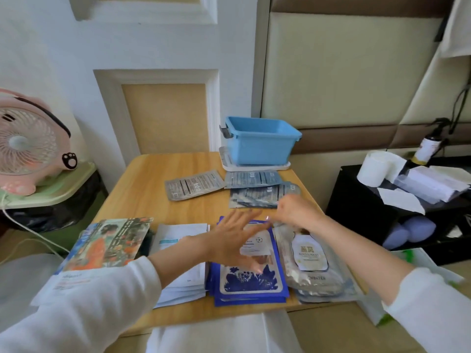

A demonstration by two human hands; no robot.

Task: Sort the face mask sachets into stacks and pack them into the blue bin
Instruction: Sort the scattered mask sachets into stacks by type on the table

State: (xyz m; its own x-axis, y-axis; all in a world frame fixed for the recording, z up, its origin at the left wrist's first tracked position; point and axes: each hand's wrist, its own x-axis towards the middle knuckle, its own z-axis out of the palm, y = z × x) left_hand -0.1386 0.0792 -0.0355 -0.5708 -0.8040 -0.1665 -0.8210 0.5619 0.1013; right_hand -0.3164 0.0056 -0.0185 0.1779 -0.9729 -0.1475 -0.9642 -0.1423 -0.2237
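Sachet stacks lie along the near edge of the wooden table (142, 184): a painted-picture stack (102, 248), a white stack (183, 266), a blue-and-white stack (249, 281) and a silvery stack (313, 266). Grey-blue sachets (252, 189) and a single grey sachet (193, 184) lie farther back. The blue bin (260, 142) stands empty on a white lid at the far edge. My left hand (234, 238) hovers flat with spread fingers over the blue-and-white stack. My right hand (293, 212) is blurred, above the edge of the grey-blue sachets; its grip is unclear.
A pink fan (28, 143) sits on a green stand at the left. On the right, a black shelf (362, 200) holds a tissue roll (374, 166), a spray bottle (428, 146) and papers. A padded wall panel rises behind the table.
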